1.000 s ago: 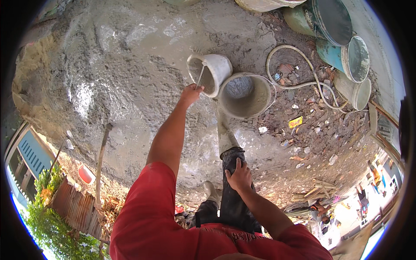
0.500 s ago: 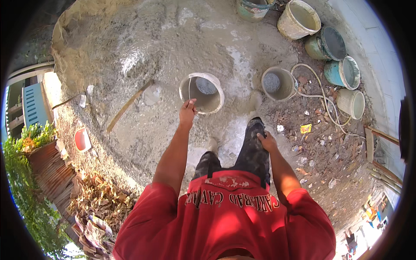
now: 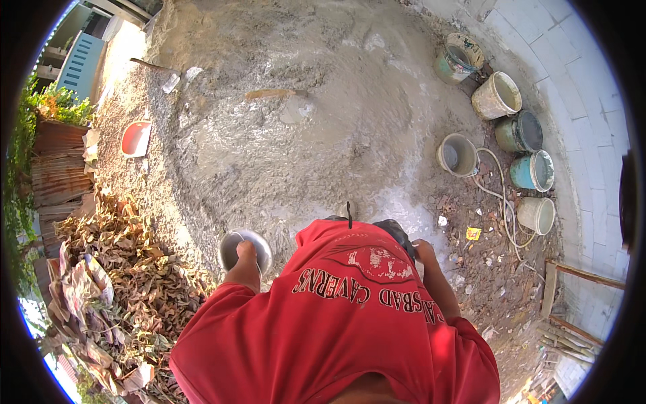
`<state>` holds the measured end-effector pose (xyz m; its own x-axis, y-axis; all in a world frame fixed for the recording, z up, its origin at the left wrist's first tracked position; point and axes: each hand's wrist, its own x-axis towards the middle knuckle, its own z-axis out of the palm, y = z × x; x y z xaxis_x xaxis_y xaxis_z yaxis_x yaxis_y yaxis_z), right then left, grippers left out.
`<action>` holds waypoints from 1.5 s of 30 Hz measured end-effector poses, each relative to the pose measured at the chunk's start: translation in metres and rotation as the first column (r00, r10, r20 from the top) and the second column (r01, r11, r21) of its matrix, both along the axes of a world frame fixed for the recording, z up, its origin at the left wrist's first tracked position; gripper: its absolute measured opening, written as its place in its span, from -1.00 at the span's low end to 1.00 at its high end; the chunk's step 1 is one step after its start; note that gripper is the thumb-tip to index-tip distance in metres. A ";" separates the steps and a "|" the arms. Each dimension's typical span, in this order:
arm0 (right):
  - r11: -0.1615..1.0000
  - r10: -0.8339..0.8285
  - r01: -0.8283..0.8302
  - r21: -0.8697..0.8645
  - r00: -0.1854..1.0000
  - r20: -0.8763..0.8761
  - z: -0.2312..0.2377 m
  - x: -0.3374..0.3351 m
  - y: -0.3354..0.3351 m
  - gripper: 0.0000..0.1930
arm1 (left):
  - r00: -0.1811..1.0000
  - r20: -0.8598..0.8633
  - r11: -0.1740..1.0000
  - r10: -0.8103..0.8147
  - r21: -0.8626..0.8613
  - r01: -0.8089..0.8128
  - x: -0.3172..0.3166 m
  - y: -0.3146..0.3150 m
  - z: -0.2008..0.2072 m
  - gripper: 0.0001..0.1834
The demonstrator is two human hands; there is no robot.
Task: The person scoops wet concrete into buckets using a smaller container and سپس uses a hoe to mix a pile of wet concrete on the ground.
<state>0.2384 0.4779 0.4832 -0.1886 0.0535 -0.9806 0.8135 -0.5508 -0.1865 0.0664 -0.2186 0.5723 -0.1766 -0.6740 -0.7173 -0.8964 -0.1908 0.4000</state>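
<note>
At my left side, a pale bucket [image 3: 264, 244] hangs low, seen from above with a grey interior. My left hand [image 3: 246, 253] is closed above its opening, and a thin stretch of handle shows beside the wrist. What lies inside the bucket is mostly hidden by the hand. My right hand [image 3: 423, 250] is closed at the side of my dark trouser leg [image 3: 396, 233], by the knee; its fingers are partly hidden. Wet grey cement mix [image 3: 323, 155] spreads over the ground ahead of my feet.
Several buckets [image 3: 496, 95] line the block wall [image 3: 579, 135] on the right. Another bucket [image 3: 457, 155] stands nearer, beside a pale hose [image 3: 501, 185]. A wooden handle [image 3: 274, 93] lies in the mix. Left are a red scoop-like container [image 3: 136, 139] and dry leaves [image 3: 134, 249].
My left hand has carried the bucket from ahead of me back to my left side. My view and body have turned and shifted; the right hand stays at the trouser leg.
</note>
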 end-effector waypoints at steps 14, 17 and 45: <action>0.522 0.469 -0.206 0.828 0.880 -0.077 0.182 0.061 -0.092 -0.65 | 0.746 -0.435 0.729 -0.505 0.247 0.638 -0.034 0.117 0.017 -0.69; 0.510 0.466 -0.294 0.808 0.884 0.027 0.143 0.142 -0.126 -0.61 | 0.587 -0.671 0.483 -0.454 0.368 0.795 -0.055 0.168 0.050 -0.66; 0.373 0.652 -0.265 0.889 0.757 -0.047 0.163 0.061 -0.375 -0.34 | 0.653 -0.705 0.407 -0.277 0.529 0.745 -0.016 -0.011 0.142 -0.71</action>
<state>0.2994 0.1025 0.6465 -0.7423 0.5450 -0.3898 0.6508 0.4480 -0.6130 0.0500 -0.2298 0.7143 -0.7180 0.3988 -0.5705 -0.6708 -0.1778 0.7200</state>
